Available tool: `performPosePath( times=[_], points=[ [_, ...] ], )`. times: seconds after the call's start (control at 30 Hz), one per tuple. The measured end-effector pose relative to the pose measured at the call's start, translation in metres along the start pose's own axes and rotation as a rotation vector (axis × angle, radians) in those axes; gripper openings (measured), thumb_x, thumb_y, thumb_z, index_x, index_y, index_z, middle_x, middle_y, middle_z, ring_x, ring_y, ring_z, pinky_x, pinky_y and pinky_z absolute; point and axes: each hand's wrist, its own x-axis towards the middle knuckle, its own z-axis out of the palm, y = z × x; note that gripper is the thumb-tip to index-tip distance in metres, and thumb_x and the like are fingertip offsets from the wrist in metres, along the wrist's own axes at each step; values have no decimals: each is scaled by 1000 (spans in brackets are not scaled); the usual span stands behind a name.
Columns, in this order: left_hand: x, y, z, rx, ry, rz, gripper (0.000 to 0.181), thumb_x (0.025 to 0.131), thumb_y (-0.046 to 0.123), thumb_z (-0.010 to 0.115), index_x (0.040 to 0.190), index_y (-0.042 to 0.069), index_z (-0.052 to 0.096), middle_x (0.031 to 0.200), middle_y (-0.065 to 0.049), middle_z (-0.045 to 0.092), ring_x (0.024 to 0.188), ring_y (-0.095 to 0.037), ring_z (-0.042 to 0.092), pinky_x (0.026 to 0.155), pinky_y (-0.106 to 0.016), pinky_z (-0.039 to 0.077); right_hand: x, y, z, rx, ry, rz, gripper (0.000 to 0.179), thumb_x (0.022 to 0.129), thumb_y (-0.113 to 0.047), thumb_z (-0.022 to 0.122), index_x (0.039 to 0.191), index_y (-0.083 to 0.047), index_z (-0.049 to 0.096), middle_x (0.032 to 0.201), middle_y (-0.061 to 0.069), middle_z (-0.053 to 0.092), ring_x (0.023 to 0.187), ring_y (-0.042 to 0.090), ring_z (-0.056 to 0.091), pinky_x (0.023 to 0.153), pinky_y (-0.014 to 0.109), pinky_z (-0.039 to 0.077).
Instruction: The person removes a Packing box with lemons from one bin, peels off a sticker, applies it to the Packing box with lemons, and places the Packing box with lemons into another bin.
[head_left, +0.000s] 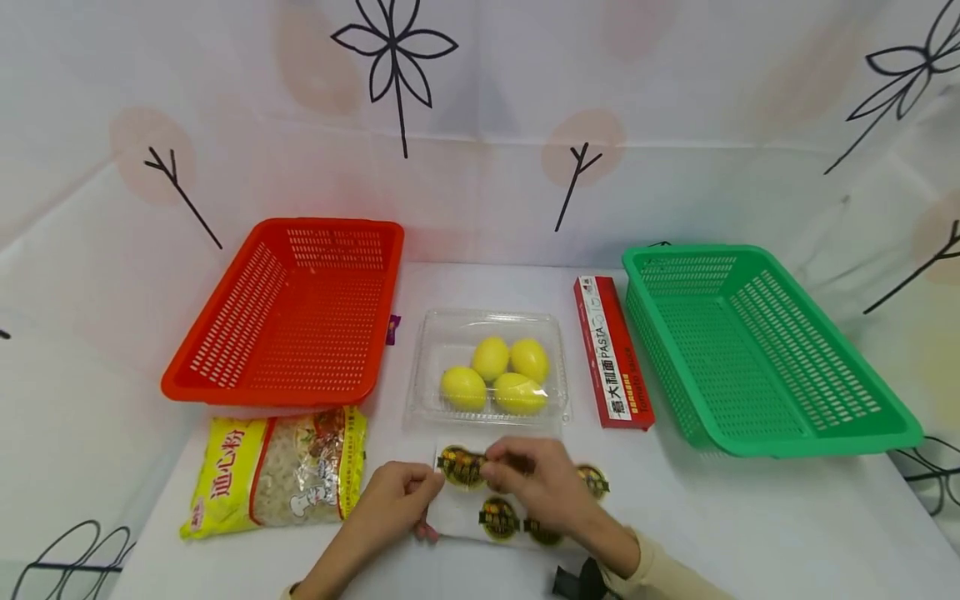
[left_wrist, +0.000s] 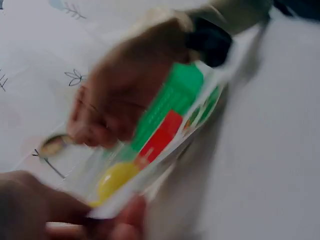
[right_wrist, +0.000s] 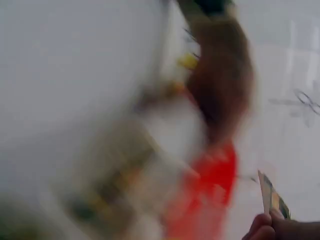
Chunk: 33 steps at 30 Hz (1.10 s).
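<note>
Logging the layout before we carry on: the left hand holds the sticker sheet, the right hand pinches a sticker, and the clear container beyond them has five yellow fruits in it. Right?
Not quite: the head view shows four yellow fruits in the clear container, not five. The left hand holds the sticker sheet and the right hand pinches a sticker.

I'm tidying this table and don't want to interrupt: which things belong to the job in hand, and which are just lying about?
In the job:
sticker, pinched by the right hand
sticker sheet, held by the left hand
perhaps the clear box of lemons, just beyond the sticker sheet

Apparently lying about:
red basket
green basket
pasta box
yellow bag
small purple item
</note>
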Motion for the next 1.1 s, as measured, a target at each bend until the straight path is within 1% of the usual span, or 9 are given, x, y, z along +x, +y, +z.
performPosePath(
  times=[0.13, 0.23, 0.33, 0.47, 0.53, 0.67, 0.83, 0.97, 1.1],
  points=[
    [-10, 19, -8, 383, -9, 64, 44, 103, 36, 66, 64, 16, 63, 45, 11, 51, 39, -8, 54, 46, -26, 43, 41, -21, -38, -117, 181, 40, 5, 96, -3, 73, 92, -2, 76, 75, 5, 68, 63, 23, 62, 53, 28, 49],
    [-3, 43, -14, 546, 130, 253, 30, 100, 31, 70, 74, 17, 69, 53, 16, 52, 47, -2, 50, 50, -25, 45, 74, -21, -57, -269, 226, 63, 10, 97, -3, 71, 88, -2, 75, 69, 5, 66, 59, 21, 59, 50, 29, 44],
    [23, 63, -20, 615, 266, 536, 6, 97, 14, 72, 94, 10, 76, 75, 8, 67, 65, -5, 60, 59, -25, 54, 99, -8, -61, -361, 179, 125, 12, 98, -5, 69, 89, -1, 76, 70, 8, 67, 58, 19, 57, 51, 29, 45],
    [67, 73, -27, 801, 302, 765, 30, 97, 8, 70, 126, 0, 72, 123, -12, 71, 109, -24, 68, 92, -40, 57, 119, 5, -55, -561, 42, 229, 14, 98, -11, 72, 88, -3, 74, 73, 5, 68, 59, 16, 56, 52, 26, 47],
    [86, 69, -28, 943, 265, 785, 41, 100, 16, 68, 136, -2, 65, 138, -14, 64, 128, -31, 59, 104, -46, 49, 122, 5, -52, -660, 2, 246, 14, 97, -14, 74, 86, -4, 72, 74, 3, 67, 58, 16, 57, 51, 27, 48],
    [106, 61, -26, 1117, 188, 747, 49, 107, 31, 56, 144, -2, 59, 148, -14, 56, 137, -31, 50, 108, -48, 43, 122, 2, -52, -738, 32, 263, 21, 95, -20, 78, 91, -5, 64, 75, 5, 64, 61, 21, 57, 52, 32, 49],
    [106, 56, -26, 1160, 176, 695, 55, 107, 40, 52, 146, 2, 58, 153, -15, 50, 143, -32, 42, 109, -51, 41, 113, 10, -51, -881, 61, -18, 36, 93, -18, 81, 122, -3, 64, 120, 15, 67, 103, 31, 62, 81, 44, 58],
    [101, 51, -26, 1222, 162, 640, 67, 106, 49, 52, 156, 4, 46, 161, -17, 39, 150, -37, 32, 117, -54, 31, 100, 20, -48, -999, -128, -237, 55, 106, -29, 62, 153, -3, 51, 160, 12, 43, 146, 35, 39, 115, 59, 33],
    [101, 50, -21, 1283, 178, 623, 72, 107, 54, 48, 157, 3, 43, 161, -17, 40, 148, -37, 36, 119, -55, 27, 87, 27, -52, -1039, -246, -178, 63, 111, -47, 40, 162, -11, 37, 165, 4, 34, 154, 28, 22, 123, 57, 15]
  ],
)
